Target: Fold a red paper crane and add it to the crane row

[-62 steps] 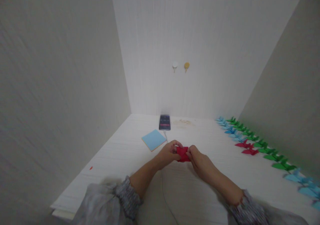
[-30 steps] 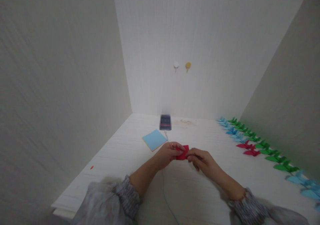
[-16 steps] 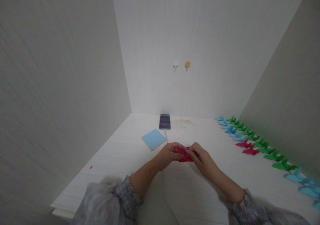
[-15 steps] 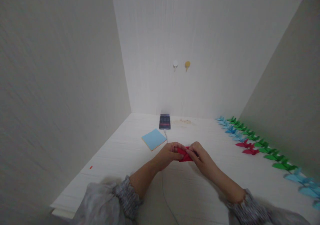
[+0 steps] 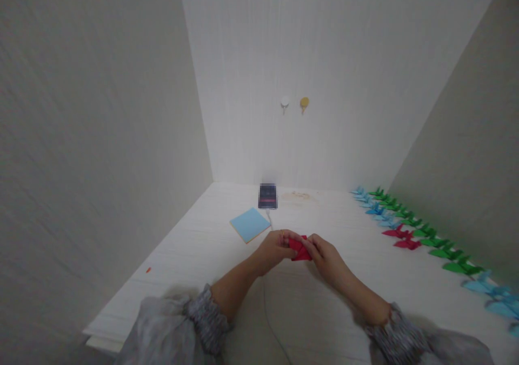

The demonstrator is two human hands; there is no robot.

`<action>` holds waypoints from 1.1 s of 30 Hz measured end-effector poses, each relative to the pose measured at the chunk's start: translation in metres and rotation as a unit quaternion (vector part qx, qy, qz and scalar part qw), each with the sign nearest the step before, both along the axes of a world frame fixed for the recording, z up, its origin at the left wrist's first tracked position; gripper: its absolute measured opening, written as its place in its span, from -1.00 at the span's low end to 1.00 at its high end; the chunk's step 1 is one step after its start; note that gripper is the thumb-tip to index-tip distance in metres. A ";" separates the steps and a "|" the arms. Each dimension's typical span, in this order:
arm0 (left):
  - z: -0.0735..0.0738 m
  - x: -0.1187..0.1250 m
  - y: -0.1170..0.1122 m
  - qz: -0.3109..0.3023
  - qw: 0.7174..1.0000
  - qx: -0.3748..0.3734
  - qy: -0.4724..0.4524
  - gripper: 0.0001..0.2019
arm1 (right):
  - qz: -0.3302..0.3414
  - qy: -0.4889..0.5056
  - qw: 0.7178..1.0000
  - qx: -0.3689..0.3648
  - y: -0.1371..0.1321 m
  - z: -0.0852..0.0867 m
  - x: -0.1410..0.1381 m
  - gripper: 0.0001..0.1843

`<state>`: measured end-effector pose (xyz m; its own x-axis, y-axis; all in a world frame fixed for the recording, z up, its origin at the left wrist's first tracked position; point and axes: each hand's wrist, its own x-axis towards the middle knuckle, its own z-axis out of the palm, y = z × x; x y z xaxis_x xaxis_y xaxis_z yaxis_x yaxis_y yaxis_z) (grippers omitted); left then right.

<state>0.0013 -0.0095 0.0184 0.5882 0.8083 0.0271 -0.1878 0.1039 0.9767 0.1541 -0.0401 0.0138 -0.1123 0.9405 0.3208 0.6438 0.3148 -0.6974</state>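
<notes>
A small piece of folded red paper (image 5: pixel 300 247) sits between my two hands, just above the white table (image 5: pixel 194 251). My left hand (image 5: pixel 274 250) pinches its left side with thumb and fingers closed on it. My right hand (image 5: pixel 327 258) grips its right side, fingers curled over the edge. Part of the paper is hidden under my fingers.
A blue pad of square paper (image 5: pixel 250 224) lies behind my left hand, with a dark phone (image 5: pixel 267 196) and its cable beyond. Several folded green, blue and red paper figures (image 5: pixel 409 230) line the right wall. Two hooks (image 5: pixel 293 103) hang on the back wall. A red scrap (image 5: pixel 148 270) lies left.
My fingers have shifted on the red paper, turning and pressing it; the hands stay at the same spot on the table. Nothing else has moved.
</notes>
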 end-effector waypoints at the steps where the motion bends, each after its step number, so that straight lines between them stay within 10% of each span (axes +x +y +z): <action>1: 0.001 0.000 -0.001 -0.001 1.000 0.000 -0.003 -0.74 | -0.005 -0.012 1.000 0.006 0.000 0.000 0.000 -0.69; 33: -0.010 -0.002 0.003 -0.010 1.000 -0.005 -0.013 -0.57 | -0.022 -0.046 0.998 0.030 -0.005 -0.002 -0.004 -0.76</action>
